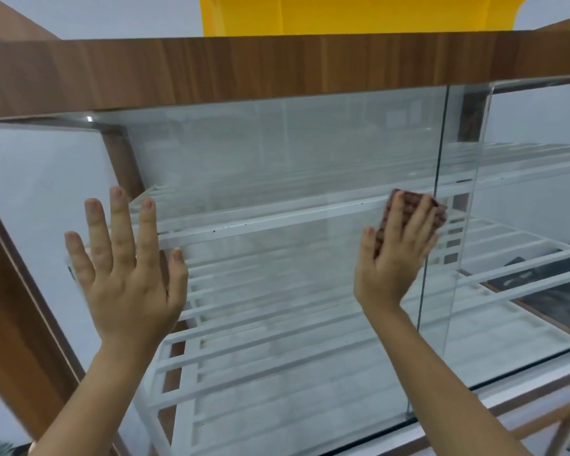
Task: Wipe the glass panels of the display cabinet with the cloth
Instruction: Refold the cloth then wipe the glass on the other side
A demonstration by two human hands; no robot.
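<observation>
The display cabinet has a wood-grain top [277,67] and a large front glass panel [277,153] with white slatted shelves behind it. My left hand [125,264] lies flat on the left part of the glass, fingers straight and spread. My right hand [395,255] presses a dark red-brown cloth [408,209] against the glass with straight fingers, close to the panel's right vertical edge [436,199]. Most of the cloth is hidden under the fingers.
A second glass panel [524,192] stands to the right of the edge. A yellow object [326,14] sits above the cabinet top. Wooden frame posts [10,307] run down the left side. A white base ledge [507,390] runs along the bottom right.
</observation>
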